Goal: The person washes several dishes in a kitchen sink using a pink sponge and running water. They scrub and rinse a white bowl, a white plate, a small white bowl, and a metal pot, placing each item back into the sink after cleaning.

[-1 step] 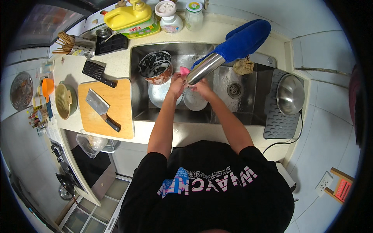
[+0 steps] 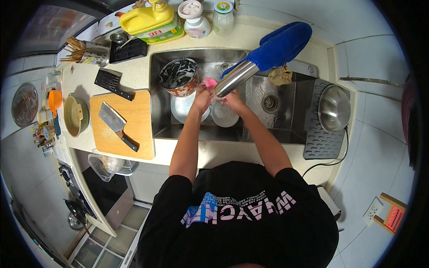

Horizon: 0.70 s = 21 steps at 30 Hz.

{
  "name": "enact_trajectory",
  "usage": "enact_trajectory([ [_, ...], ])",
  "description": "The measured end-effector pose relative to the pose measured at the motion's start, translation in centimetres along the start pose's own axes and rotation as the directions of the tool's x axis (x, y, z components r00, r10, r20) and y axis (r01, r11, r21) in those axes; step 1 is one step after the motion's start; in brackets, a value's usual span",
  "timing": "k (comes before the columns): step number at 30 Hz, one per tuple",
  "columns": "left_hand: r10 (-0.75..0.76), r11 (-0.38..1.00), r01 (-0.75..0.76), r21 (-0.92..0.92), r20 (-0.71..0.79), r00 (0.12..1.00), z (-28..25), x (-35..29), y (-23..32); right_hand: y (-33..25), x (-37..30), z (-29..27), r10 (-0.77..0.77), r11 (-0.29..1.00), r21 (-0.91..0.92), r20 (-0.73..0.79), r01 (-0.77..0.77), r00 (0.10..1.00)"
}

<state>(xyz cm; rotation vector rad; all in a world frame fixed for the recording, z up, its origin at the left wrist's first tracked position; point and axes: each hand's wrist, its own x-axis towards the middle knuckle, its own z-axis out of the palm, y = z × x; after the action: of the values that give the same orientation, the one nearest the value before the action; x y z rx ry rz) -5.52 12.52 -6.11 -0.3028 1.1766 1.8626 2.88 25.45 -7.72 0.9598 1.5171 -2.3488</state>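
Observation:
Both my hands are down in the steel sink [image 2: 250,134], close together under the steel tap [image 2: 234,79]. My left hand [image 2: 202,99] grips a pink sponge [image 2: 210,82]. My right hand [image 2: 233,100] touches the left one, and the tap partly hides its fingers. Below the hands lie a small round bowl [image 2: 225,115] and a larger steel plate [image 2: 183,109]. A soapy dark pot with a brown outside [image 2: 178,75] stands at the back left of the sink.
A blue cloth [image 2: 281,44] drapes the tap's arm. A cleaver [image 2: 116,123] lies on the wooden board [image 2: 138,107] to the left, with a woven bowl [image 2: 76,115] beyond. A steel lid [image 2: 334,108] rests on the grey mat [image 2: 318,143] to the right. A yellow detergent bottle [image 2: 147,18] stands behind.

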Motion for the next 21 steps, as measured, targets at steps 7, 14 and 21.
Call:
enact_trajectory([
  [7,-0.047,0.702,0.061,0.709,-0.039,0.998,-2.0,-0.2,-1.1,-0.2,0.1,2.3,-0.501,0.737,-0.546,-0.043,0.399,0.865],
  [14,0.185,0.784,-0.01,0.62,-0.218,0.958,-0.1,0.9,-2.4,-1.2,1.7,2.1,-0.219,0.916,-0.367,-0.115,0.164,0.969],
  [21,0.013,0.974,0.03,-0.223,0.187,0.982,-1.2,-1.0,0.3,-3.1,0.6,1.0,-0.247,0.955,-0.119,0.183,0.271,0.952],
])
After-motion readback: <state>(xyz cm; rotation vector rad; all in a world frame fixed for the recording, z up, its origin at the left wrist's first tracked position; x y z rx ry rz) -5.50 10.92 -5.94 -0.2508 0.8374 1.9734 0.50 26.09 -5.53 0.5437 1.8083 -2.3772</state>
